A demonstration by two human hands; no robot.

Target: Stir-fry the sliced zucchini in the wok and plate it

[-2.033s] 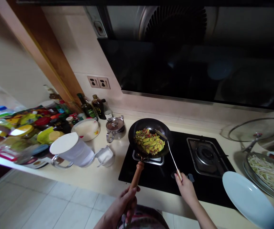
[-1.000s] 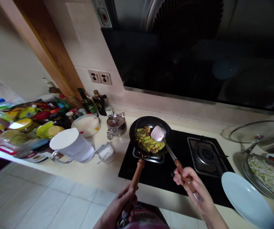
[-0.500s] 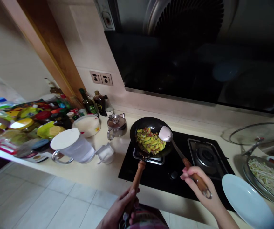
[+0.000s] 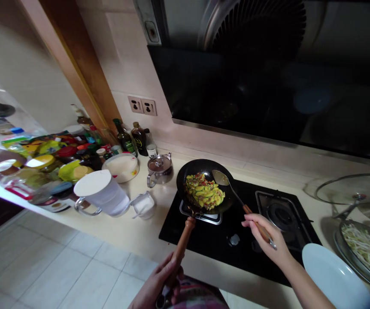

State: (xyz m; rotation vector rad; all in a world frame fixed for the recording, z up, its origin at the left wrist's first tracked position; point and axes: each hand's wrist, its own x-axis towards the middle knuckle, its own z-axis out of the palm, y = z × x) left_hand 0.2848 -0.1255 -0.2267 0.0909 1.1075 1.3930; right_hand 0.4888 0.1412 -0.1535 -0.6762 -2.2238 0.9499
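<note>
My left hand (image 4: 159,281) is shut around the long wooden handle (image 4: 181,242) of a black wok (image 4: 204,166), which sits on the left burner. Stir-fried yellow and green slices with red bits (image 4: 204,193) lie heaped in the wok. My right hand (image 4: 264,234) grips the wooden handle of a metal spatula (image 4: 220,177). The spatula's blade rests inside the wok near its far right wall, beside the food and not under it. The burner beneath the wok is mostly hidden.
The black gas hob (image 4: 236,253) has a second burner (image 4: 281,216) to the right. A white plate (image 4: 331,277), a tray of bean sprouts (image 4: 368,251) and a glass lid (image 4: 352,189) lie right. A white-lidded jug (image 4: 101,193), lidded saucepan (image 4: 159,168), bottles and crowded jars stand left.
My right hand has moved forward, lowering the spatula blade from above the food to the wok's far side. The food sits in a tighter heap. The view has shifted slightly.
</note>
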